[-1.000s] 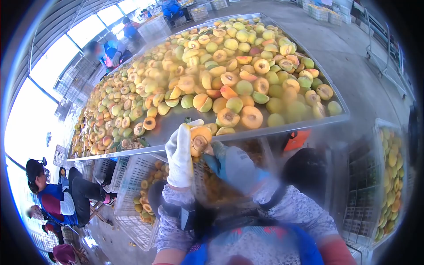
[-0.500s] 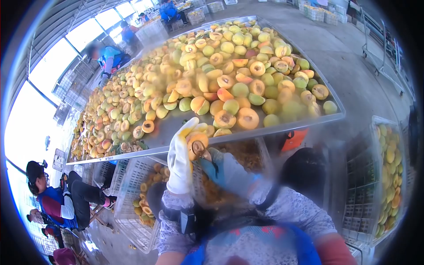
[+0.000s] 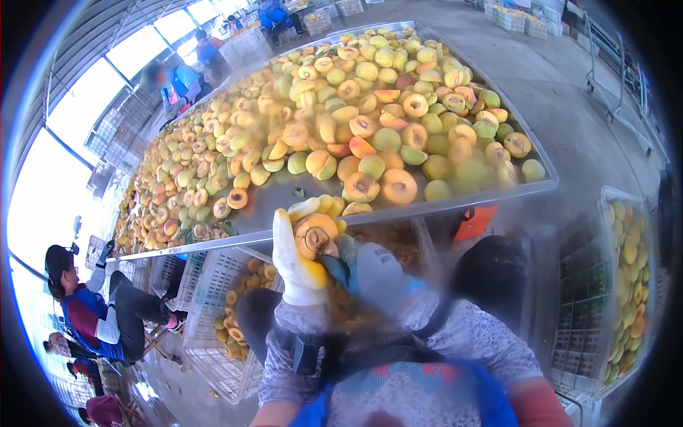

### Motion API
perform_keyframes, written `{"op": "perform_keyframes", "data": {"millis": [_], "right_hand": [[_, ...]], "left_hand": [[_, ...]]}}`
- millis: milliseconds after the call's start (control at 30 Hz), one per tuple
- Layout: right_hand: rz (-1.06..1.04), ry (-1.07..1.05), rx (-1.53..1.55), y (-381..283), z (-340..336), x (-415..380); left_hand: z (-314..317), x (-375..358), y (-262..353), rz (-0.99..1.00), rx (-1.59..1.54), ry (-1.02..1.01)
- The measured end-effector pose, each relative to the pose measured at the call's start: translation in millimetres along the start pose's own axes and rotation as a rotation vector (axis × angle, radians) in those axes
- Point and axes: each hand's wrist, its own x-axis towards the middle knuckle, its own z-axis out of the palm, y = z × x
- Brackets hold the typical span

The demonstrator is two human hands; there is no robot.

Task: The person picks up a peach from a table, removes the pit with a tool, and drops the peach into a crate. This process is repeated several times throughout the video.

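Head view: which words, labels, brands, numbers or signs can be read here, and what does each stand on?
No text can be read in this view.
Faint print on the blue-grey glove of the right hand: too blurred to read.
Small dark marks on the grey metal table's near rim: too small to read, possibly not letters.

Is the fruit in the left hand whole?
No, the fruit in the left hand shows an orange cut face towards the camera.
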Motion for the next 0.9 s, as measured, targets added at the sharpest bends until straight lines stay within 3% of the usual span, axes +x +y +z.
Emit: {"op": "perform_keyframes", "data": {"millis": [167, 267, 500, 600, 667, 767, 900], "right_hand": [[0.023, -0.120, -0.028, 4, -8, -1], [0.115, -0.231, 0.007, 3, -9, -4], [0.178, -0.227, 0.287, 0, 3, -12], [0.255, -0.345, 0.117, -3, -5, -9], [0.242, -0.338, 0.159, -2, -6, -5], [0.215, -0.201, 0.334, -5, -3, -5], [0.083, -0.039, 0.566, 2, 23, -5]], "left_hand": [[-8, -1, 5, 0.078, 0.325, -0.033], [-10, 7, 17, -0.127, 0.367, -0.073], [-8, 8, 35, -0.249, 0.516, -0.134], [-8, 9, 36, -0.290, 0.595, -0.137], [-14, 11, 35, -0.294, 0.612, -0.177], [-28, 13, 27, -0.219, 0.345, -0.250], [-9, 2, 12, -0.032, 0.257, -0.002]]}}
